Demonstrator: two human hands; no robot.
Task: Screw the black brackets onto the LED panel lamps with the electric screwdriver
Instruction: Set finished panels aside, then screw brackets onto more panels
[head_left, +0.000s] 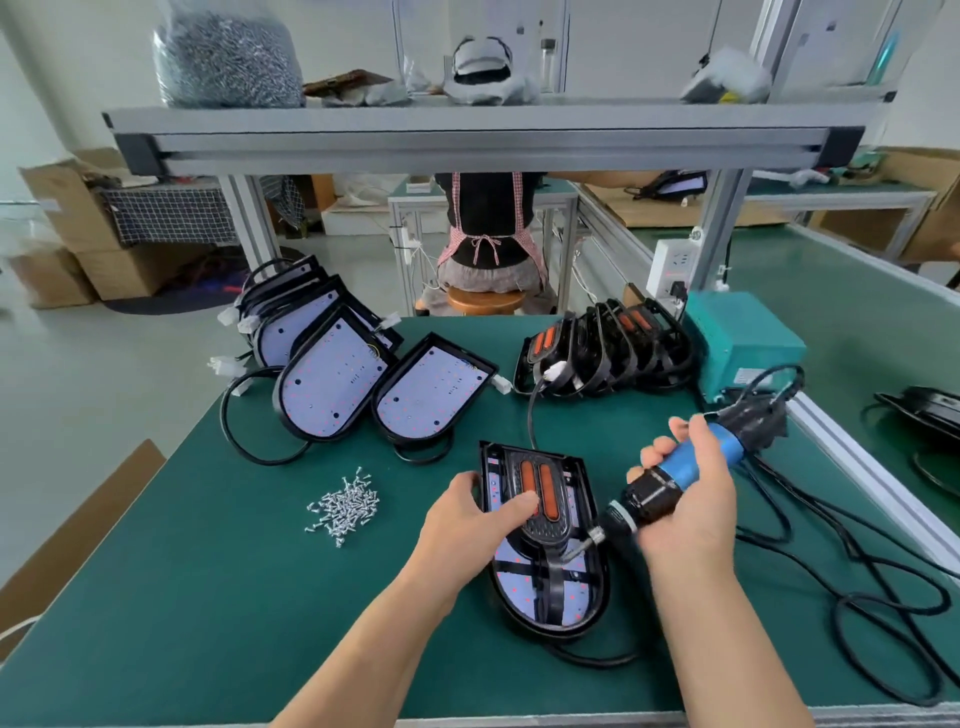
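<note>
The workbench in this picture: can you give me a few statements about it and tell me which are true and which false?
1. The right hand holds the blue screwdriver. True.
2. The pile of loose screws lies to the right of the lamp being worked on. False: it lies to its left.
3. The left hand holds that lamp. True.
4. The table is red. False: it is green.

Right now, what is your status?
Left hand grips LED panel lamp, thumb on black bracket. Right hand grips electric screwdriver, bit at bracket. Screw pile apart, left.
</note>
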